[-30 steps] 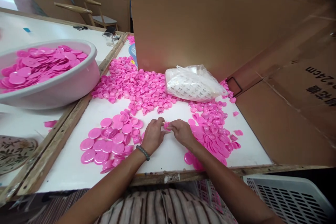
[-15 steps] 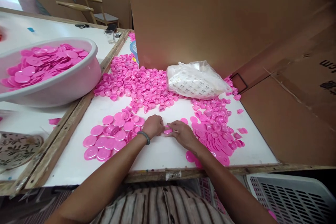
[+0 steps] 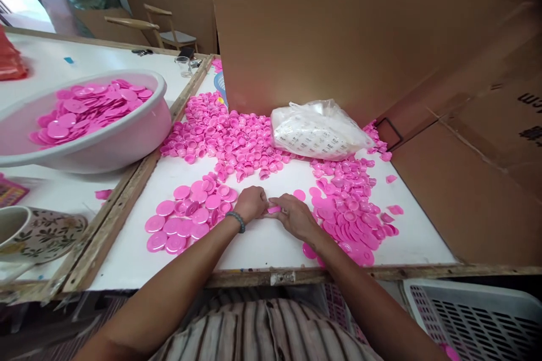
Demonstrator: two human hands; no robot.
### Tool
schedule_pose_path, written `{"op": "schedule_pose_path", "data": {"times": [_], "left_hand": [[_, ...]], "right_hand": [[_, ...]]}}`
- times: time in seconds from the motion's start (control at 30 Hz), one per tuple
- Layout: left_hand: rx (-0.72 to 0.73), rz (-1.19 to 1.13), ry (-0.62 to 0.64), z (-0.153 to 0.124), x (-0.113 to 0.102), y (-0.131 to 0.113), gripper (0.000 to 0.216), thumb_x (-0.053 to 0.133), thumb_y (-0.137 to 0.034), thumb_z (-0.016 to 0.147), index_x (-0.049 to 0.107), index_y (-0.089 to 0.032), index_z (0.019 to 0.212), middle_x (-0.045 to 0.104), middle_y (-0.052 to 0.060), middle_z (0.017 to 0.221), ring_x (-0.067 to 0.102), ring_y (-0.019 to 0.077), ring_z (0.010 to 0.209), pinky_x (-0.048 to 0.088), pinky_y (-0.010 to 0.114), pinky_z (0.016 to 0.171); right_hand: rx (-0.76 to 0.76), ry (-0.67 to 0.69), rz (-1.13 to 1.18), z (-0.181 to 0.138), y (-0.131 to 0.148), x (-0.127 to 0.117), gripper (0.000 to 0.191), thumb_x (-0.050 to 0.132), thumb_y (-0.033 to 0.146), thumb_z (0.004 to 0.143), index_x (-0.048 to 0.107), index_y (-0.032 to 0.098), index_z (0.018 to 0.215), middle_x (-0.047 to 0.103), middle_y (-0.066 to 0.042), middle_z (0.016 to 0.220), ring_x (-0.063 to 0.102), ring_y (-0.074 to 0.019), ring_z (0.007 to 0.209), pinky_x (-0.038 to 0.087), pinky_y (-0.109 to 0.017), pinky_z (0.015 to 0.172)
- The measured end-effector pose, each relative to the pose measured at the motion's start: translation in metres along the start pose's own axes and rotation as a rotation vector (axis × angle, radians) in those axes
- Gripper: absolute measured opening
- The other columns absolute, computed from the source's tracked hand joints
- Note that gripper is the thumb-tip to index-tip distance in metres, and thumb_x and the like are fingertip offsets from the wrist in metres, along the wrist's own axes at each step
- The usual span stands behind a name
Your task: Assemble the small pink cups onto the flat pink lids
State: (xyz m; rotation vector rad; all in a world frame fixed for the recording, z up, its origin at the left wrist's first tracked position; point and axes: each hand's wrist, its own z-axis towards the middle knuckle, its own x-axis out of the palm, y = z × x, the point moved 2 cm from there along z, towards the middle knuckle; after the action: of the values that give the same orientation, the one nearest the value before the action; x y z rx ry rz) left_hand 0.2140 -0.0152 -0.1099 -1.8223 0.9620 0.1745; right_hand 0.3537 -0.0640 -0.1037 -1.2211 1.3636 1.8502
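I am working at a white tabletop (image 3: pixel 254 254) edged with worn wooden strips (image 3: pixel 104 237), and a tall brown cardboard sheet (image 3: pixel 317 28) is standing behind it. In the room beyond, at least one wooden chair (image 3: pixel 180 38) is showing. Counting, I am seeing one large basin (image 3: pixel 144 135) holding pink discs (image 3: pixel 93 107), one plastic bag (image 3: pixel 317 132), one floral mug (image 3: pixel 46 234), one clear glass (image 3: pixel 184 67) and one slotted crate (image 3: pixel 474 316) below the table edge. Small pink cups (image 3: pixel 228 135) are lying heaped in front of the cardboard, too many to count; a disc pile (image 3: pixel 178 225) is lying to my left and a mixed pile (image 3: pixel 347 214) to my right. Between my two hands, just above the tabletop, I am pinching one pink piece (image 3: pixel 274 210) with my right hand (image 3: pixel 294 214). My left hand (image 3: pixel 252 203) is curling close against it; its fingertips are mostly hidden, so I cannot tell whether they are gripping.
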Motion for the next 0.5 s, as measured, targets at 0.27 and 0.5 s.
{"op": "schedule_pose_path", "data": {"times": [0.27,0.5], "left_hand": [[-0.029,-0.075,0.051,0.001,-0.002,0.007,0.022,0.070,-0.024,0.060,0.052,-0.016,0.068,0.064,0.002,0.058,0.061,0.0136,0.052,0.048,0.021,0.050],[-0.114,-0.147,0.172,0.013,-0.004,0.013,0.029,0.075,-0.027,0.055,0.050,-0.014,0.062,0.061,0.002,0.052,0.061,0.0151,0.052,0.050,0.024,0.051]], "right_hand": [[0.016,0.124,0.048,0.006,0.000,-0.011,0.017,0.060,0.032,0.078,0.062,0.020,0.090,0.056,0.000,0.073,0.051,-0.0126,0.067,0.030,-0.021,0.056],[0.024,0.245,0.186,0.020,-0.015,-0.006,0.021,0.065,0.037,0.071,0.061,0.018,0.062,0.048,0.005,0.055,0.042,-0.0087,0.054,0.023,-0.020,0.050]]}}
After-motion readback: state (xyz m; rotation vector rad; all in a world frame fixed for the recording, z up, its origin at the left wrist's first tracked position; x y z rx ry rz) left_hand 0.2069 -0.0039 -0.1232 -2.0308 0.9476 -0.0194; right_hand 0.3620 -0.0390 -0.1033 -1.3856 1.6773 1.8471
